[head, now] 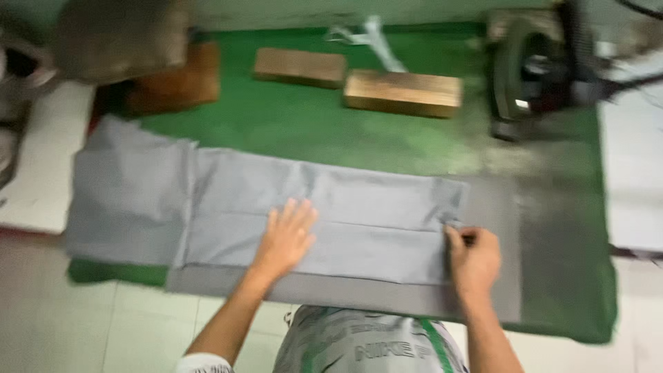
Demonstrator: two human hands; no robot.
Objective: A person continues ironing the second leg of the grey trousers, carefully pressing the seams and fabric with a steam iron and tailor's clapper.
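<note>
Lying folded lengthwise on green pad (331, 131): grey cloth (324, 207), left hand (286, 238) flat and open, right hand (475, 257) pinching its end; iron (535, 69) untouched.

A green-covered work table (311, 124) fills most of the view, its surface worn pale toward the far right. Beyond where the cloth is pinched, at the table's back edge, two wooden blocks (404, 93) lie side by side, with a darker wooden board (176, 79) further left. Up and to the right of the pinch stands a dark iron (535, 69) with its cable trailing off right. A pale wall (276, 12) runs behind the table. The floor (90, 324) below is light tile. The picture is blurred and the light is even.
</note>
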